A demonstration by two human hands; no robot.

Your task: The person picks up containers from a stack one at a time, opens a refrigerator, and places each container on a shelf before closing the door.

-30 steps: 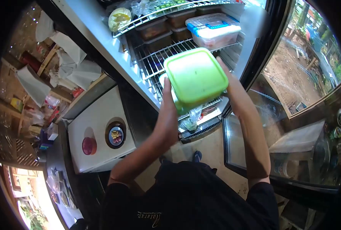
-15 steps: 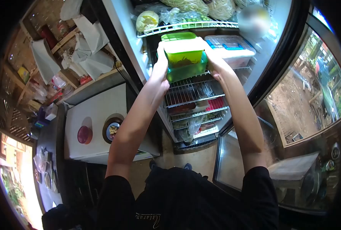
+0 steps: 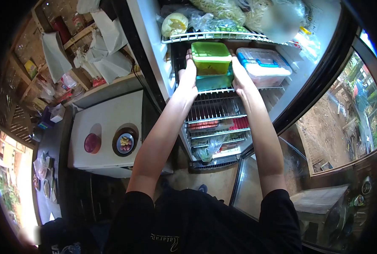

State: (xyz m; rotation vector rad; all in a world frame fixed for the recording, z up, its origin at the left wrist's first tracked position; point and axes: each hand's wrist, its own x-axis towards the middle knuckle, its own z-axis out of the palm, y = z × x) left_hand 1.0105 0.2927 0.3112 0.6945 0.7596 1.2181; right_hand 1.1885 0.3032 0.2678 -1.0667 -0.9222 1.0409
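Observation:
Two stacked plastic containers are inside the open fridge, on its second wire shelf (image 3: 211,90). The upper one is a lime-green lidded food container (image 3: 211,53) with something dark inside. Under it sits a teal-green container (image 3: 214,82). My left hand (image 3: 189,75) is closed against the left side of the stack, and my right hand (image 3: 239,75) presses the right side. Fingertips are partly hidden behind the walls. Just right of my right hand stands a clear box with blue clips (image 3: 264,67).
Bagged vegetables (image 3: 216,21) and a pale cabbage-like head (image 3: 174,25) fill the shelf above. Lower racks hold packets and a plastic bag (image 3: 214,146). The fridge door (image 3: 249,175) stands open at right. At left, a white top (image 3: 108,122) bears a pink cup (image 3: 92,143) and a plate (image 3: 125,143).
Both hands have carried the stacked containers deeper into the fridge, onto the shelf beside the clear box. The view has shifted slightly.

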